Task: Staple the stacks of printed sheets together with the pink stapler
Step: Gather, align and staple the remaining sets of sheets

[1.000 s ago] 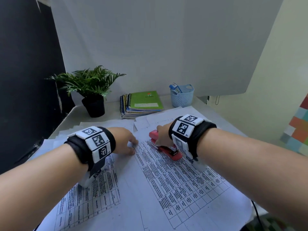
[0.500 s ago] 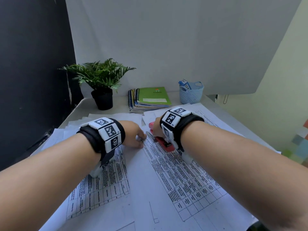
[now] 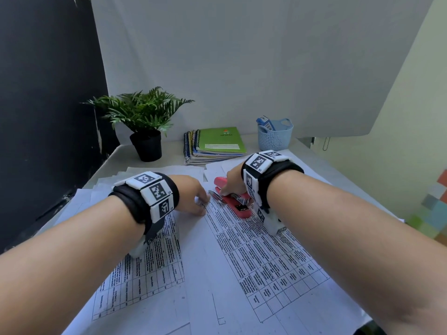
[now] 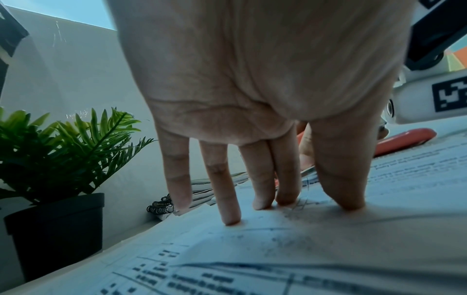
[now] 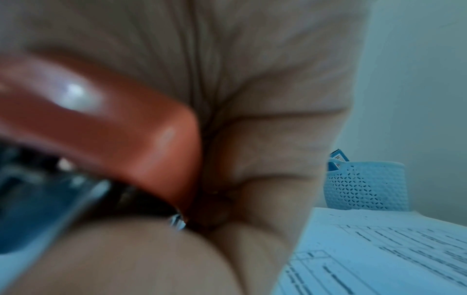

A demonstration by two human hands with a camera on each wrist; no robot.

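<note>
Printed table sheets (image 3: 254,250) lie spread across the desk. My left hand (image 3: 201,206) presses straight fingertips (image 4: 261,202) onto the top corner of a sheet (image 4: 278,249). Just to its right, my right hand (image 3: 231,187) grips the pink stapler (image 3: 242,209), whose metal jaw sits at that corner. The left wrist view catches the stapler's (image 4: 404,139) pink body behind my fingers. It fills the right wrist view as a blur, the stapler (image 5: 106,123) wrapped by my right hand (image 5: 265,159). Whether paper sits inside the jaw is hidden.
A potted plant (image 3: 145,122) stands at the back left. A pile of spiral notebooks (image 3: 217,143) sits mid-back, and a blue basket (image 3: 274,136) at the back right. More loose sheets (image 3: 150,267) cover the left of the desk.
Both hands stay at the same sheet corner, the right one still gripping the stapler. The head view has shifted and drawn slightly closer.
</note>
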